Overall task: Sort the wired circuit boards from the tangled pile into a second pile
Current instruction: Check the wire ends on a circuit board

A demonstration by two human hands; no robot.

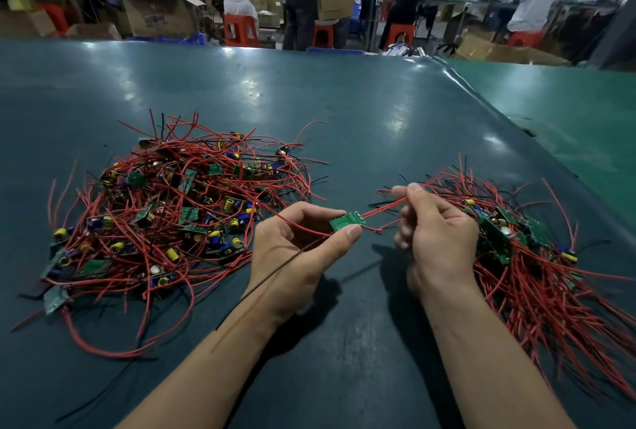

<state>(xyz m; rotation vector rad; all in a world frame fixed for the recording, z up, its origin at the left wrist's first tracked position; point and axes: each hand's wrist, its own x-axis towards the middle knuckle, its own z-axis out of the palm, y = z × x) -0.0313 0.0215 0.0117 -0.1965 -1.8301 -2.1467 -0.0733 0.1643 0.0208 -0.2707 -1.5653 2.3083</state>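
Note:
A tangled pile [172,208] of green circuit boards with red and black wires lies on the left of the table. A second pile [516,243] with wires running toward me lies on the right. Between them, above the table, my left hand [296,246] pinches a small green circuit board [346,221] between thumb and fingers. A black wire hangs from the board over my left wrist. My right hand [433,225] grips the board's red wires [382,210], which stretch from the board to its curled fingers.
The dark green table mat [309,102] extends far ahead, and its right edge [481,98] drops to a lighter green floor. Beyond the far edge, people sit on orange stools [241,29] among cardboard boxes [161,16].

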